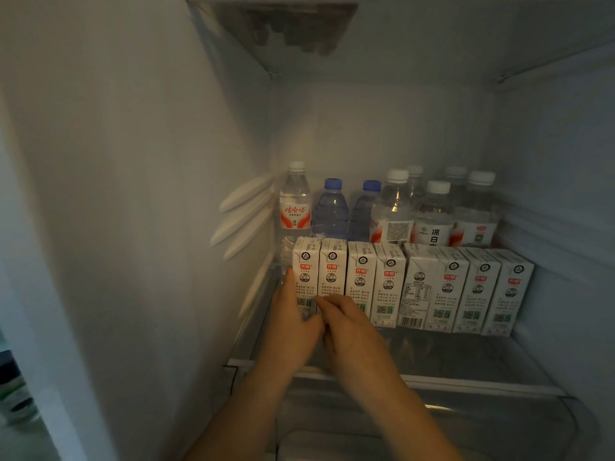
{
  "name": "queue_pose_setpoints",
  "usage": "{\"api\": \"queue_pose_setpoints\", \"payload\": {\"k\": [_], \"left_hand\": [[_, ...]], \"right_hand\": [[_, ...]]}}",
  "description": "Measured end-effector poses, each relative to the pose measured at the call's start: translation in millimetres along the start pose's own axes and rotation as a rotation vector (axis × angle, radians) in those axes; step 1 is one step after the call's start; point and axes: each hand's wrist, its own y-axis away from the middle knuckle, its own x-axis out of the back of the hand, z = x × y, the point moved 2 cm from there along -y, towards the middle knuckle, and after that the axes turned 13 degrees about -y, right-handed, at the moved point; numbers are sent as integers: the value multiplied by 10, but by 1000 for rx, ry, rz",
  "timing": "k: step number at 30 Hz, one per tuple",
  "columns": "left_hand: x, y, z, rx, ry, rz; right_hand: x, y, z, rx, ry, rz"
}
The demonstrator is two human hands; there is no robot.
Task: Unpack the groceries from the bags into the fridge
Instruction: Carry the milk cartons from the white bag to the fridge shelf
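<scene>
On the glass shelf (466,357), the left hand (293,322) grips the leftmost milk carton (305,274), thumb up its side, while the right hand (349,324), fingers curled, touches the second carton (331,269)

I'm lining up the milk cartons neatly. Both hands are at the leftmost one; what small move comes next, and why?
Probably nudge the leftmost carton back and square, then let go. The left hand holds its left side, the right hand touches its front, and it already stands on the shelf beside the next carton.
</scene>
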Motion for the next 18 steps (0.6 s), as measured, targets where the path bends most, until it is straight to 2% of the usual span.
{"api": "queue_pose_setpoints", "payload": {"k": [6,11,15,18], "left_hand": [[59,110,126,-19,-105,29],[234,569,223,-34,-363,157],[369,985,264,-56,-548,100],[434,1281,339,-69,-640,-8]], "right_hand": [[82,74,-25,75,-19,155],[152,200,-86,87,-26,245],[276,523,-197,-3,-27,223],[424,897,-369,-49,13,227]]}}
